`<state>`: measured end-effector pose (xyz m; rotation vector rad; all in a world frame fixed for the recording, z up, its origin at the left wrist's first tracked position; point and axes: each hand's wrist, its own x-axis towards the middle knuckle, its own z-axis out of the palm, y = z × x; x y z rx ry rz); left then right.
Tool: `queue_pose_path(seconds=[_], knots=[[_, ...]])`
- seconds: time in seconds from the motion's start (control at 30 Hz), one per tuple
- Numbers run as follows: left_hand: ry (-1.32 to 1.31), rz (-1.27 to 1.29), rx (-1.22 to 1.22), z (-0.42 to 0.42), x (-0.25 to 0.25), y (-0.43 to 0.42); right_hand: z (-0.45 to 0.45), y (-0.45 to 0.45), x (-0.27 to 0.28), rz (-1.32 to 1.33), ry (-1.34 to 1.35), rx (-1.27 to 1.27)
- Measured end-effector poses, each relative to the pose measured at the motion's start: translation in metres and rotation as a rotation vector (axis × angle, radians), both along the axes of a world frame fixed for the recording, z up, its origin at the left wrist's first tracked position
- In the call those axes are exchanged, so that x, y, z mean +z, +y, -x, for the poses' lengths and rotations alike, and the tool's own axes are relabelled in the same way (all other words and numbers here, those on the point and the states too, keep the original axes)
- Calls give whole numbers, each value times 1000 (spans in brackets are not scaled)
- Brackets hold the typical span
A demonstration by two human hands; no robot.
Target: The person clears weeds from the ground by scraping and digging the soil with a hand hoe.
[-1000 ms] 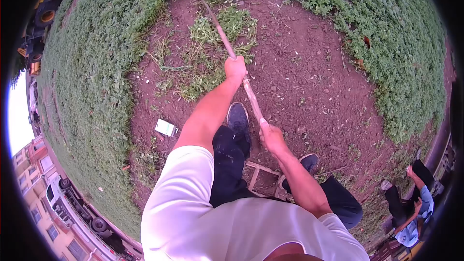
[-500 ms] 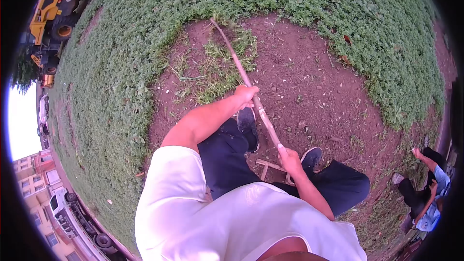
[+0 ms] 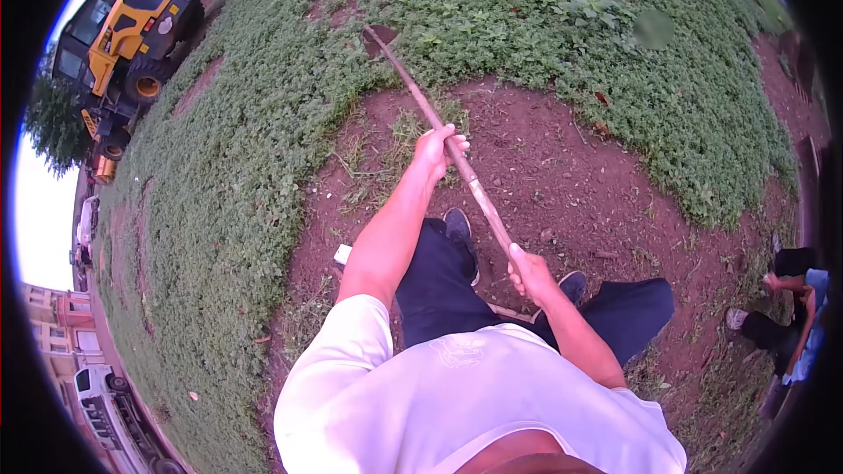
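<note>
I hold a long-handled hoe [image 3: 481, 197] in both hands, its wooden shaft slanting away from me up and to the left. My left hand [image 3: 439, 151] is wrapped round the middle of the shaft. Near the shaft's lower end, my right hand [image 3: 532, 276] is closed with the thumb along the wood. The dark metal hoe blade [image 3: 381, 40] shows against low green plants [image 3: 492, 22], beyond the edge of the bare soil; whether it touches them I cannot tell. Uprooted weeds [image 3: 386, 154] lie on the brown soil [image 3: 562, 167] beneath the shaft.
My shoes [image 3: 458, 226] rest on the soil, with part of a wooden frame [image 3: 509, 312] between my legs. Another person [image 3: 795, 307] is low to the ground at right. A yellow loader [image 3: 132, 31] and a white truck [image 3: 118, 421] stand at left.
The hoe blade has come out of the weeds at the soil's edge and now shows farther out over the plants. My left arm is straighter, and the view has shifted.
</note>
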<state>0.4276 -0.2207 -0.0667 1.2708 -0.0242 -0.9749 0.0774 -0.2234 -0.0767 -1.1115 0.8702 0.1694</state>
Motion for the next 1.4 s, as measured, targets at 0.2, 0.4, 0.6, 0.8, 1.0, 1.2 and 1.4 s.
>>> queue_pose_path(seconds=[0.2,0.4,0.6,0.8,1.0,1.2,1.4], knots=[[24,218,-147,53,39,-13,74,-30,40,177,-50,20],[57,123,-200,88,-10,-59,114,-31,106,284,-132,143],[-49,-88,-302,136,-16,-97,141,-20,120,267,-184,-49],[-103,-142,-419,161,-4,-110,178,-21,110,235,-188,-179],[-127,-147,-455,163,-13,-115,186,-24,101,228,-251,-226],[95,-31,-284,110,-56,-123,204,-73,99,298,-178,-609],[620,-195,-416,59,-75,-115,269,-203,83,-85,-912,-1365]])
